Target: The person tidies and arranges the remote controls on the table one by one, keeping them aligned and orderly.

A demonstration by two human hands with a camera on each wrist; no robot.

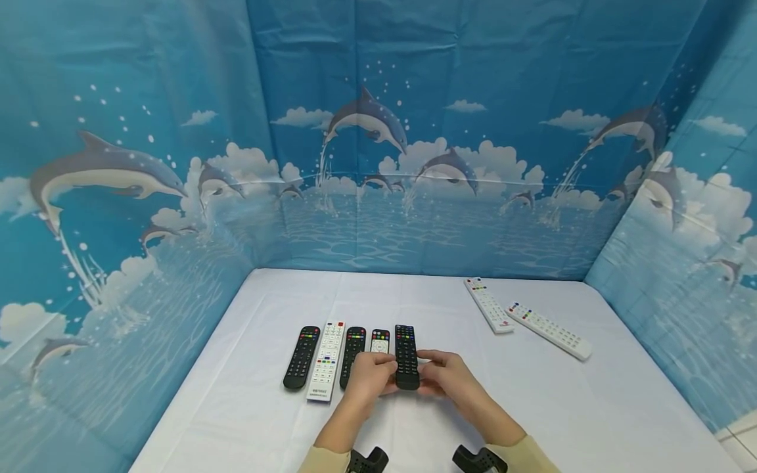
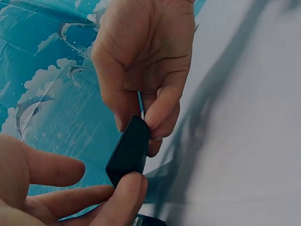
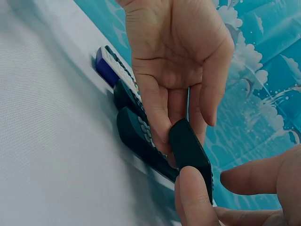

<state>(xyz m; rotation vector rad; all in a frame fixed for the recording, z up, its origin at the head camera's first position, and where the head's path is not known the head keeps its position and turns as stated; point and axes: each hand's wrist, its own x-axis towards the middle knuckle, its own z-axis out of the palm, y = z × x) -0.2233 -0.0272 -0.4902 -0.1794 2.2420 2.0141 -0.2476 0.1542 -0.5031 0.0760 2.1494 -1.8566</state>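
Both hands hold a black remote control (image 1: 407,360) by its sides, its button face up and its long side pointing away from me. My left hand (image 1: 370,377) grips the left edge near the lower end. On the opposite edge are the fingers of my right hand (image 1: 447,378). In the left wrist view, the remote's plain dark end (image 2: 129,153) sits between the fingers of both hands. The right wrist view shows that remote (image 3: 193,147) tilted, close beside the row. Part of a smaller black remote with a white pad (image 1: 380,341) is hidden behind my left hand.
Left of my hands lie a black remote (image 1: 353,351), a white remote (image 1: 326,361) and another black remote (image 1: 301,358), side by side. Two white remotes, one angled (image 1: 489,305) and one farther right (image 1: 550,330), lie on the white tablecloth (image 1: 597,407). A dolphin-print curtain (image 1: 414,230) stands behind.
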